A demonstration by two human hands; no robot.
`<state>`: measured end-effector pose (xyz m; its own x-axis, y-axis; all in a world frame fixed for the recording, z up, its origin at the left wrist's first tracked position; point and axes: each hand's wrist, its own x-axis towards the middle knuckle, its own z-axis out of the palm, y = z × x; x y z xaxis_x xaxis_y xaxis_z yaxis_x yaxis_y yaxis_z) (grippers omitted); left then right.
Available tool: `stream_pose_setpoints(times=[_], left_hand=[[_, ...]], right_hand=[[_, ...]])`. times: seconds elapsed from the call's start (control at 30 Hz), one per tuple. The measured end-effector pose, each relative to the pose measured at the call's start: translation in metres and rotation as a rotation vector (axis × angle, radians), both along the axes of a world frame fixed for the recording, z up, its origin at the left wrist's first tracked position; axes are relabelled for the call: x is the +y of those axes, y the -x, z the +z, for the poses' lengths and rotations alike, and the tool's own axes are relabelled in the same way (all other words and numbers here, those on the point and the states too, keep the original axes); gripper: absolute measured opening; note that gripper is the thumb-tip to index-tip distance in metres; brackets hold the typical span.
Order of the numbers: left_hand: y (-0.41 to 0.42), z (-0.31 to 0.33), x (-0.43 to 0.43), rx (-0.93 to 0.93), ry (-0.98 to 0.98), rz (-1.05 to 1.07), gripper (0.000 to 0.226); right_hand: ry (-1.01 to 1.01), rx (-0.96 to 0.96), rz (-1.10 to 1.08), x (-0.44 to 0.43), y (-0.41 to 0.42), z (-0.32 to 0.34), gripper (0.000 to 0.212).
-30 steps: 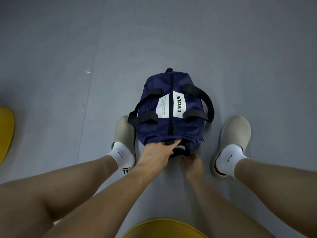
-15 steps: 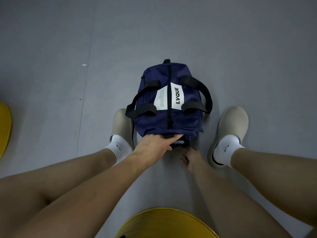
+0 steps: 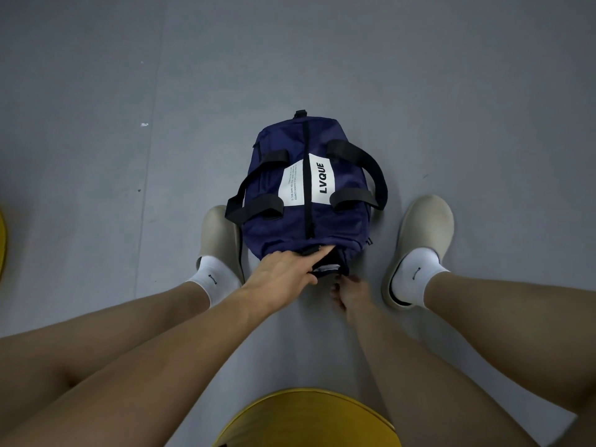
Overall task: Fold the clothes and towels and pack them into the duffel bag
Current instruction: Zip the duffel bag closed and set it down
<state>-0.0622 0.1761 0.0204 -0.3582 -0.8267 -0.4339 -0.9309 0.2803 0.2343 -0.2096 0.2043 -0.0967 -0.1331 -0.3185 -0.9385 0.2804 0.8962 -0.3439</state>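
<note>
I am sitting over a grey floor (image 3: 129,91) with the navy duffel bag (image 3: 283,227) lying between my feet, its long axis running from near to far. The bag's top zipper (image 3: 306,188) is running closed down the middle. A white label (image 3: 322,179) reading LVQUE is sitting across the top. One black carry handle (image 3: 254,206) is drooping off the left side and the other black carry handle (image 3: 375,171) is arching off the right side.

My left hand (image 3: 283,272) is lying flat on the near end of the bag, fingers straight, with the forefinger reaching to the black tab at the zipper's near end. My right hand (image 3: 351,293) is sitting lower, just beside the near end of the bag and close to the floor. Its fingers are curling toward the fabric, but I cannot tell whether they are gripping anything. A small pale patch (image 3: 325,268) is showing at the bag's near end between my hands; what it is I cannot tell.

My feet are wearing white socks and beige clogs. The left clog (image 3: 219,233) is touching the bag's left side and the right clog (image 3: 425,227) is standing apart on the right. A yellow seat (image 3: 306,421) is showing at the near edge between my legs.
</note>
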Motion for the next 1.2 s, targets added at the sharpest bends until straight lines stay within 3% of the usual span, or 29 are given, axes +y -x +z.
stream_pose_setpoints(times=[0.2, 0.37, 0.57, 0.8, 0.97, 1.2], left_hand=[[0.004, 0.0, 0.004, 0.042, -0.026, 0.115, 0.074], [0.01, 0.012, 0.009, 0.127, -0.023, 0.182, 0.074], [0.014, 0.037, 0.01, -0.043, 0.078, -0.039, 0.069], [0.016, 0.045, 0.002, -0.005, 0.059, 0.036, 0.042], [0.029, 0.032, -0.002, 0.041, 0.026, 0.126, 0.032], [0.04, 0.024, -0.011, 0.017, 0.064, 0.123, 0.026]], right_hand=[[0.345, 0.243, 0.321, 0.004, 0.011, 0.042, 0.01], [0.467, 0.352, 0.377, 0.002, 0.019, 0.079, 0.013], [0.552, 0.29, 0.428, 0.016, 0.026, 0.096, 0.017], [0.519, 0.218, 0.369, 0.01, 0.032, 0.105, 0.017], [0.503, 0.065, 0.212, 0.009, 0.038, 0.111, 0.016], [0.494, -0.07, 0.196, 0.005, 0.043, 0.112, 0.017]])
